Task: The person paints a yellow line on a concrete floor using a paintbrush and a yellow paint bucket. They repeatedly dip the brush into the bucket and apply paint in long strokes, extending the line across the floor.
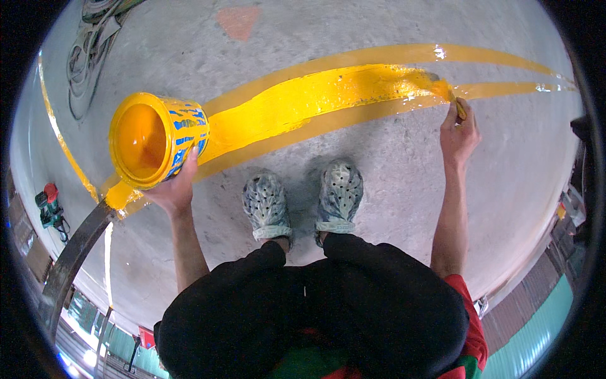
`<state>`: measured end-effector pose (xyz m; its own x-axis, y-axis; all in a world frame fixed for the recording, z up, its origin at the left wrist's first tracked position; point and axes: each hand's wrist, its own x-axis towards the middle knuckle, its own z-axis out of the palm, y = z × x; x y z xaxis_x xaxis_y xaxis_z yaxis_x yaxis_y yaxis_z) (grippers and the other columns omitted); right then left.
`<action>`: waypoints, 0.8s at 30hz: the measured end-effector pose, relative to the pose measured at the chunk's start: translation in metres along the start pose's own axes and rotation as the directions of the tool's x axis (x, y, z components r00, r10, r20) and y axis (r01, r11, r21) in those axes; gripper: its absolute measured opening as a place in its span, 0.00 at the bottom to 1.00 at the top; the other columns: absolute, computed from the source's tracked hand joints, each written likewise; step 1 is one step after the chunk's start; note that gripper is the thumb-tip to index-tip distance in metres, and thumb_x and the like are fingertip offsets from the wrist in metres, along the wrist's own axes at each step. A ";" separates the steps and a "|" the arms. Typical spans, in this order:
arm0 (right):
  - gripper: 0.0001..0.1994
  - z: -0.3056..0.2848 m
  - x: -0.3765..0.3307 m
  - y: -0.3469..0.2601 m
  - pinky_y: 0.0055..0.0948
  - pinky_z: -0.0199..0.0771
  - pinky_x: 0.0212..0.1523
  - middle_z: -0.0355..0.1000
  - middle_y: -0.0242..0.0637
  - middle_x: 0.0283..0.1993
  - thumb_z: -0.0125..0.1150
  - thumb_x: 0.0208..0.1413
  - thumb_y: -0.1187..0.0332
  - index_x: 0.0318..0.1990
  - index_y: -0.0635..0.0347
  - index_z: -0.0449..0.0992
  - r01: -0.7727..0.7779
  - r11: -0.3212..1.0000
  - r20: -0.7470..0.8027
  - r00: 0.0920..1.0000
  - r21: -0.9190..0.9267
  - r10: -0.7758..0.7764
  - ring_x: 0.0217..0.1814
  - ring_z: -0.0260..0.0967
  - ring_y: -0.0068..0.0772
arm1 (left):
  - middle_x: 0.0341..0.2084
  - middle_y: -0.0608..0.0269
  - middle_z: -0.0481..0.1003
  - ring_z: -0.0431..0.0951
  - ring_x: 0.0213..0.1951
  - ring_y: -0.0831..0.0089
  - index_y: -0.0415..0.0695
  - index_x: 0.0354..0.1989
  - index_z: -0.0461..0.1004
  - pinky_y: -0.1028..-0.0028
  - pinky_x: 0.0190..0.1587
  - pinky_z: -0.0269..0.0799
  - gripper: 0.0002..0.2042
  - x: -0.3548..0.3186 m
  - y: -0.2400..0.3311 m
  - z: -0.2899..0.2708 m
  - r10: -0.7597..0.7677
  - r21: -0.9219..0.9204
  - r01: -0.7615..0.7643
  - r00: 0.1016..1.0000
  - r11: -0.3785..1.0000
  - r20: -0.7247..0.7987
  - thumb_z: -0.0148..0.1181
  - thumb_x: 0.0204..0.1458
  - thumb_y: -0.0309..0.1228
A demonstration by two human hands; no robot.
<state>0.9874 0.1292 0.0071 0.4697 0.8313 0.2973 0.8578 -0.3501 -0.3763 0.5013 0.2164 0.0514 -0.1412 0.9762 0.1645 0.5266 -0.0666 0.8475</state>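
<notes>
My left hand [172, 192] is closed around the lower side of a yellow paint bucket [183, 118] with blue markings and paint runs. The bucket's mouth faces up and left in this view, showing yellow-orange paint inside. At the right, the fingers of my right hand [459, 138] pinch the handle of a paintbrush [445, 91] with yellow-coated bristles. Its tip touches the right end of a wet yellow stripe [297, 101] on the floor. Bands of tape [353, 55] border the stripe on both sides. The bucket hides part of the stripe's left portion.
My feet, in patterned clogs [265, 203], stand on the grey concrete floor [385, 170] just below the stripe. A dark curved metal strip [79, 243] lies at the lower left. Coiled cable [88, 60] lies upper left, and a green and red power tool [50, 205] sits at far left.
</notes>
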 end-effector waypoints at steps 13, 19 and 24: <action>0.13 0.061 -0.087 -0.133 0.35 0.77 0.35 0.77 0.47 0.33 0.64 0.49 0.71 0.43 0.60 0.77 -0.246 0.749 0.408 0.912 0.615 -0.036 0.32 0.78 0.41 | 0.54 0.51 0.69 0.75 0.52 0.65 0.37 0.61 0.55 0.65 0.55 0.73 0.43 0.002 0.005 0.006 0.010 0.066 -0.008 0.999 0.998 -0.035 0.75 0.35 0.21; 0.09 0.006 0.004 0.039 0.25 0.75 0.32 0.78 0.38 0.31 0.60 0.57 0.73 0.44 0.62 0.78 -0.173 0.978 -0.120 0.975 0.113 0.187 0.28 0.75 0.25 | 0.52 0.48 0.72 0.76 0.50 0.62 0.34 0.58 0.62 0.62 0.54 0.72 0.35 0.001 0.006 0.003 0.009 0.042 -0.006 0.996 0.999 -0.084 0.70 0.38 0.17; 0.14 0.023 -0.037 -0.046 0.41 0.74 0.31 0.75 0.44 0.37 0.56 0.49 0.76 0.45 0.61 0.75 0.292 0.946 0.269 0.931 -0.142 -0.247 0.33 0.73 0.45 | 0.53 0.52 0.70 0.75 0.52 0.65 0.38 0.61 0.55 0.65 0.55 0.72 0.42 0.001 0.007 0.004 -0.002 -0.024 0.002 1.000 1.000 -0.001 0.75 0.35 0.21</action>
<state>0.9253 0.1243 -0.0069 0.1696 0.9764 0.1338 0.9780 -0.1501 -0.1448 0.5077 0.2177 0.0556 -0.1426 0.9762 0.1631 0.5058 -0.0698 0.8598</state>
